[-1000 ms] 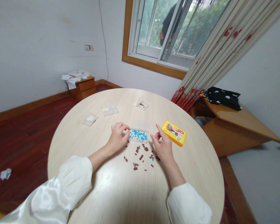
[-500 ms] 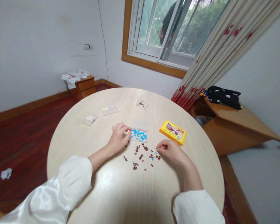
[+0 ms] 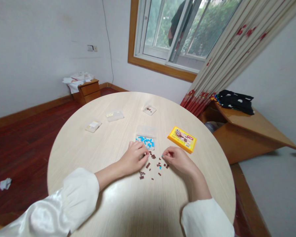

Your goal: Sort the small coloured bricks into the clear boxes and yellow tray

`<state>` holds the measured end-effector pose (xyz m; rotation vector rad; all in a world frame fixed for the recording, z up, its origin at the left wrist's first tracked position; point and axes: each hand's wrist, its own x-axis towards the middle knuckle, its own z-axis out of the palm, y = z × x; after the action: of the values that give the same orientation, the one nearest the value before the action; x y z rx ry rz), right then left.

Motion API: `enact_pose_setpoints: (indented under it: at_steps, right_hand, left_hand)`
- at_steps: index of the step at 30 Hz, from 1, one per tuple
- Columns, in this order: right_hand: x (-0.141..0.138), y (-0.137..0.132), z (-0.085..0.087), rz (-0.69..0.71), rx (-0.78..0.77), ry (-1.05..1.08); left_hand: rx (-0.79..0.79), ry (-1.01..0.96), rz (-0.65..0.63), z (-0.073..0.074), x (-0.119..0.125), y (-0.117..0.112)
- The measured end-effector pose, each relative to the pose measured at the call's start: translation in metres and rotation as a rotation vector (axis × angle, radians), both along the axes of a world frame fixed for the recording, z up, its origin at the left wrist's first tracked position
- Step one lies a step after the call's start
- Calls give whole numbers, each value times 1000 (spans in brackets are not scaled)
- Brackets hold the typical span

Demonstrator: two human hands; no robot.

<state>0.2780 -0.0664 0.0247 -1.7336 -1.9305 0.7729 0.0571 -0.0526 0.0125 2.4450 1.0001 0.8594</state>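
Note:
My right hand [image 3: 175, 158] is closed in a pinch, with a tiny blue building brick [image 3: 162, 156] at its fingertips. My left hand [image 3: 135, 158] hovers over the left side of the loose brown bricks [image 3: 148, 165], thumb and fingers drawn together; what they hold, if anything, is hidden. Just beyond it, a clear plastic case [image 3: 146, 129] lies with its lid raised, and many blue bricks [image 3: 148, 142] are inside. Another small blue brick [image 3: 160, 167] rests among the brown ones, left of my right hand.
A yellow box [image 3: 182, 139] lies beyond my right hand. Farther back on the round table [image 3: 108, 207] are a clear case with brown bricks [image 3: 149, 110], one with pale pieces [image 3: 114, 115] and another small case [image 3: 93, 126]. A person stands outside the window.
My left hand has moved right and nearer, from the case's left edge to over the brown bricks. My right hand has shifted slightly left and now shows a blue brick at its fingertips.

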Motion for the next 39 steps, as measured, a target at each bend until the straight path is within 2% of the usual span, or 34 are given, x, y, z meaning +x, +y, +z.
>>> enact_pose_setpoints:
  at_steps: [5, 8, 12, 16, 20, 25, 31, 39]
  right_hand:
    - [-16, 7, 2, -209, 542, 99]
    - [-30, 11, -4, -232, 668, 108]
    - [-37, 16, -16, -129, 618, 53]
    - [-28, 20, -22, -186, 609, 10]
    - [-20, 20, -20, -268, 629, 21]
    - [-20, 20, -20, -276, 626, 24]
    - [-21, 20, -20, -249, 639, 30]
    - [-21, 18, -18, -264, 612, 41]
  left_hand:
    - [-55, 86, -86, 2, -1, -3]
    - [-57, 133, -166, 2, 1, -8]
    - [-49, 183, -231, 0, 4, -13]
    - [-49, 192, -227, 0, 4, -12]
    - [-55, 150, -207, 1, 3, -9]
    - [-31, 93, -205, -4, 9, -7]
    - [92, 212, -285, -10, 20, -9]
    - [99, 229, -306, -9, 19, -8]
